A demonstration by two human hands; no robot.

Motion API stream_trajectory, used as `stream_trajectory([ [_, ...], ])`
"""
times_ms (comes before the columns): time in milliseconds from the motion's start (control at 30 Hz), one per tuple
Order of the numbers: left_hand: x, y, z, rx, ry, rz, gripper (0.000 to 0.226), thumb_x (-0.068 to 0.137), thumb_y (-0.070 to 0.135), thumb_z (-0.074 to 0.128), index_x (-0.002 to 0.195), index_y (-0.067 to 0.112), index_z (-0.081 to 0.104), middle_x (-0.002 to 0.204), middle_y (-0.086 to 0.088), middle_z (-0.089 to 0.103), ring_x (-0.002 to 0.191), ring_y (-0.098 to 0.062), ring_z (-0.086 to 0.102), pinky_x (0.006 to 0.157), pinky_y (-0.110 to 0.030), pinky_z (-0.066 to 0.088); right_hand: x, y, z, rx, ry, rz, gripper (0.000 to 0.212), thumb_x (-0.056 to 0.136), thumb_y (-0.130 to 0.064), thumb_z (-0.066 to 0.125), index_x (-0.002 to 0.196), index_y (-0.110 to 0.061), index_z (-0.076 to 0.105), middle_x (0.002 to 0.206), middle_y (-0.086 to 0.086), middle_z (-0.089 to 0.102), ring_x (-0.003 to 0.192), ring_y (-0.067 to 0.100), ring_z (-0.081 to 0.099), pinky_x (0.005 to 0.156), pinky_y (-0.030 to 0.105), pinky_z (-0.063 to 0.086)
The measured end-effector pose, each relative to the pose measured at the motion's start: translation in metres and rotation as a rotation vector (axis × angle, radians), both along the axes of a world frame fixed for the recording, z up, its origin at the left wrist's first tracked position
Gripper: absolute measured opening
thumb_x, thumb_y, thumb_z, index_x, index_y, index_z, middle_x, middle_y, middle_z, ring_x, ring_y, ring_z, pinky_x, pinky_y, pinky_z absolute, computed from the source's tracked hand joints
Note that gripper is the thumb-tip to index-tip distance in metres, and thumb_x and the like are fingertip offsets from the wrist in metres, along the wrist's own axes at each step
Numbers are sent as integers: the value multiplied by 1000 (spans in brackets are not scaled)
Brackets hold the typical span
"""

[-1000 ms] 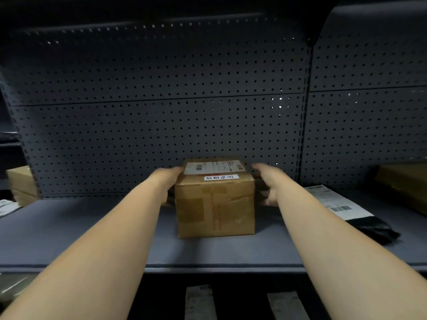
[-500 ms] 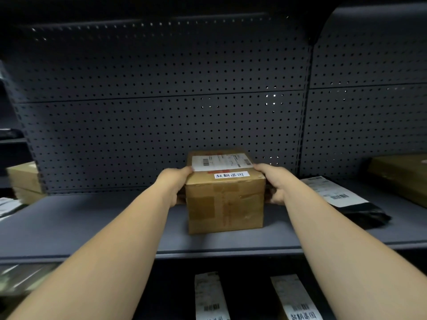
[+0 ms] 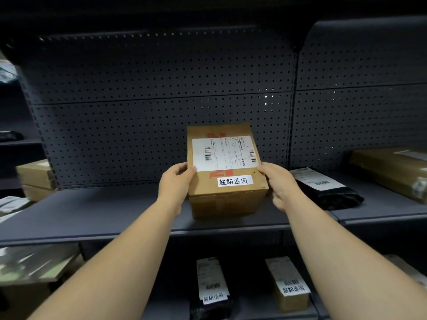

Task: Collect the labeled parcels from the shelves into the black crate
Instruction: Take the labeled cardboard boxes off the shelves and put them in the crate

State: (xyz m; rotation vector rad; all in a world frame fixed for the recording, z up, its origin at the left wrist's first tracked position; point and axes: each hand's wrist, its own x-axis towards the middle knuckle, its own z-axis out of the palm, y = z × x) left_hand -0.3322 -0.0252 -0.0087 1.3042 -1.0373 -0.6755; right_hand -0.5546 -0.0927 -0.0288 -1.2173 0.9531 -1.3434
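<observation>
Cardboard parcel (image 3: 227,179) between both curled hands

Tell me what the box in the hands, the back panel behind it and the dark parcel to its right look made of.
Box: brown corrugated cardboard, matte, with folded flaps and paper labels.
Back panel: probably painted metal, dark grey, with regular punched holes.
Dark parcel: likely a black plastic mailer bag, glossy and wrinkled.

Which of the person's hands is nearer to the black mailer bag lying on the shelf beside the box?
Right. The right hand grips the cardboard box's right side, next to the black mailer bag. The left hand holds the box's far side.
</observation>
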Motion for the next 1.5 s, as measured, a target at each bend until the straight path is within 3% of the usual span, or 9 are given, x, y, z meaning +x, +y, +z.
stream_trajectory([
  [400, -8, 31, 1, 8, -70, 56, 22, 90, 31, 57, 111, 27, 59, 110, 8, 65, 93, -10, 60, 70, -31, 53, -4, 37, -17, -65, -133, -34, 18, 84, -16, 67, 102, -18, 67, 93, 0, 76, 86, 16, 73, 68, 30, 56],
  [600, -8, 24, 24, -57, -491, 325, 50, 91, 41, 51, 137, 22, 44, 136, 0, 52, 104, -11, 56, 68, -24, 38, -2, 42, -18, -79, -140, -64, 13, 85, -15, 66, 97, -19, 69, 92, -1, 76, 86, 16, 73, 73, 32, 56],
  [667, -11, 18, 39, -113, -621, 366, 45, 92, 39, 49, 133, 19, 48, 133, -2, 53, 108, -18, 54, 71, -28, 39, -1, 44, -19, -89, -144, -72, 12, 85, -15, 66, 95, -21, 69, 91, -2, 76, 84, 14, 73, 71, 30, 57],
  [767, -19, 6, 64, -176, -793, 383, 32, 92, 31, 47, 118, 15, 57, 119, -3, 59, 90, -17, 51, 69, -30, 38, -1, 45, -19, -101, -148, -72, 12, 84, -15, 66, 93, -23, 68, 90, -4, 76, 84, 13, 73, 70, 29, 57],
  [900, -36, -14, 86, -249, -1087, 387, 39, 93, 34, 46, 125, 14, 55, 126, -2, 58, 116, -23, 51, 89, -38, 43, -2, 46, -20, -122, -129, -57, 14, 83, -17, 68, 95, -25, 68, 92, -6, 76, 86, 12, 72, 70, 28, 56],
  [1167, -62, -48, 104, -170, -1358, 326, 39, 93, 41, 42, 120, 19, 59, 118, -3, 64, 116, -24, 52, 109, -42, 28, -3, 40, -22, -133, -108, -38, 18, 82, -21, 69, 100, -26, 67, 95, -5, 76, 87, 12, 72, 69, 28, 56],
  [1267, -64, -52, 106, -82, -1330, 284, 41, 93, 42, 42, 125, 20, 55, 120, -5, 62, 113, -27, 54, 107, -46, 34, -2, 38, -21, -116, -85, -54, 19, 83, -19, 68, 102, -24, 67, 94, -4, 76, 85, 12, 73, 66, 26, 56],
  [1400, -61, -48, 109, -74, -1331, 335, 41, 93, 45, 38, 118, 21, 59, 113, -5, 60, 105, -28, 54, 86, -44, 47, -2, 38, -15, -58, 16, -130, 19, 84, -27, 66, 100, -18, 70, 89, -3, 76, 83, 14, 72, 72, 31, 57],
  [1500, -51, -42, 113, -58, -1297, 420, 39, 93, 44, 36, 110, 19, 61, 103, -5, 61, 94, -28, 55, 70, -38, 44, 2, 39, -10, 94, 167, -233, 49, 77, -54, 66, 96, -8, 70, 91, -2, 73, 84, 15, 64, 67, 28, 47],
])
